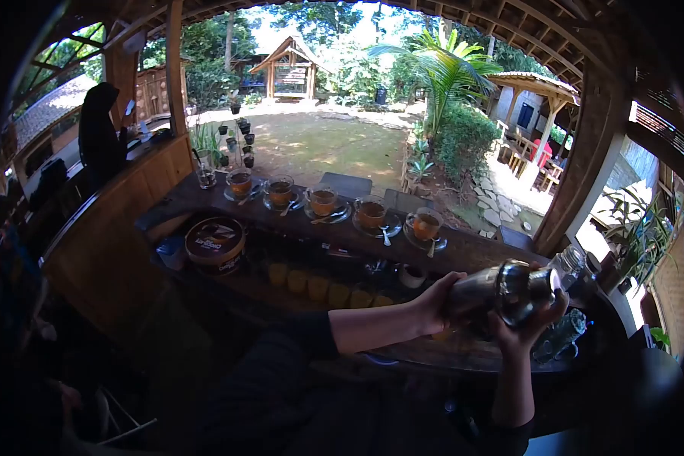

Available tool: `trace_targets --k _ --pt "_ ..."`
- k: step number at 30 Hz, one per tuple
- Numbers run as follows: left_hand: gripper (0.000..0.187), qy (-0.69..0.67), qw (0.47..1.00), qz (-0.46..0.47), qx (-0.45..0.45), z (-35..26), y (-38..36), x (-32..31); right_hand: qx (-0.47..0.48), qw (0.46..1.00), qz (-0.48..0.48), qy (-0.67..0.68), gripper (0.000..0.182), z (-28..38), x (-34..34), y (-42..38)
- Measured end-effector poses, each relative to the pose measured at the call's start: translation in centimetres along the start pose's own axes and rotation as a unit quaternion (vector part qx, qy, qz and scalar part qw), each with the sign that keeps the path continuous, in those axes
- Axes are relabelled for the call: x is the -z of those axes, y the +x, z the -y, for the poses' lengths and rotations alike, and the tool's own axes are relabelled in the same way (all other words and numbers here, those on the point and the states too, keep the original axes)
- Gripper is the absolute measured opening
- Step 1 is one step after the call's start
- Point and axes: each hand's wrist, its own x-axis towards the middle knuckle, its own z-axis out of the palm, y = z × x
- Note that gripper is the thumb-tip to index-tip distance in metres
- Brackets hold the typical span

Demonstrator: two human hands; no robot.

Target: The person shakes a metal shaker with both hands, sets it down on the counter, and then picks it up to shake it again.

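Observation:
A metal cocktail shaker [501, 289] is held tilted almost on its side over the right part of the dark counter, its narrower capped end toward the right. My left hand [435, 302] wraps round the wide base of the shaker. With its fingers round the capped end, my right hand [530, 323] grips the shaker from below and the right. Behind the shaker, glass cups of amber drink stand on saucers with spoons along the counter ledge; the nearest cup [425, 225] is just beyond my left hand.
A round brown tub [215, 245] sits at the left on the lower shelf, near a row of yellowish cups [318, 289]. Glass jars [568, 262] and a glass mug [561, 336] are at the right. A person [102, 137] in dark clothing stands far left.

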Motion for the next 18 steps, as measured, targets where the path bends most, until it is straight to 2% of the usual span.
trace_targets --k 1,2,3,4,5,7,8,9,10,11,12,13,14,15,17,18 --pt "0.037 0.036 0.997 0.066 0.026 0.9 -0.1 -2.5 0.039 0.995 -0.010 -0.090 0.089 1.0 2.9 0.0" --pt "0.037 0.069 0.988 0.131 0.051 1.9 -0.4 -5.1 0.040 0.996 0.042 -0.069 0.091 3.4 5.4 -0.1" --pt "0.036 0.165 0.968 0.187 -0.008 3.0 -1.0 -7.3 0.036 0.994 0.095 -0.047 0.093 5.6 7.0 -0.3" --pt "0.037 0.215 0.947 0.238 -0.033 4.0 -0.6 -8.9 0.033 0.993 0.097 -0.052 0.093 6.4 7.3 0.0" --pt "0.038 0.263 0.919 0.287 -0.059 5.1 0.4 -9.8 0.046 0.997 0.058 -0.017 0.090 6.9 7.3 0.6" --pt "0.038 0.240 0.930 0.267 -0.074 7.1 3.3 -10.0 0.067 0.996 -0.023 0.054 0.084 7.7 7.2 1.2" --pt "0.037 0.160 0.967 0.200 0.011 8.1 5.3 -9.4 0.075 0.991 -0.064 0.089 0.081 8.0 7.6 0.8" --pt "0.039 0.146 0.965 0.195 0.097 8.2 6.8 -8.4 0.130 0.971 0.021 -0.202 0.090 1.7 12.8 -1.6" --pt "0.041 0.133 0.977 0.134 0.100 9.5 10.2 -5.8 0.098 0.967 -0.062 -0.227 0.091 -0.4 12.3 -1.5" --pt "0.043 0.121 0.985 0.074 0.100 10.8 12.8 -3.9 -0.068 0.984 -0.103 -0.130 0.089 -0.7 12.3 -1.4" --pt "0.042 0.131 0.981 0.060 0.128 11.4 11.7 -5.4 -0.065 0.985 -0.101 -0.126 0.089 -1.4 12.6 -1.2" --pt "0.039 0.123 0.978 0.139 0.092 12.2 11.3 -6.9 -0.005 0.973 -0.084 -0.215 0.089 -2.9 17.4 -3.7" --pt "0.038 0.142 0.968 0.200 0.060 12.6 10.3 -9.1 0.052 0.950 -0.064 -0.300 0.089 -4.6 23.8 -7.7" --pt "0.036 0.158 0.953 0.255 0.030 12.9 9.2 -11.2 0.104 0.917 -0.044 -0.382 0.089 -5.5 24.2 -7.6" --pt "0.035 0.287 0.894 0.338 -0.060 13.1 8.3 -14.2 0.206 0.821 -0.010 -0.533 0.088 -7.2 25.0 -7.5" --pt "0.031 0.337 0.876 0.332 -0.090 12.7 8.2 -15.2 0.255 0.759 0.003 -0.599 0.088 -8.0 25.1 -7.5"
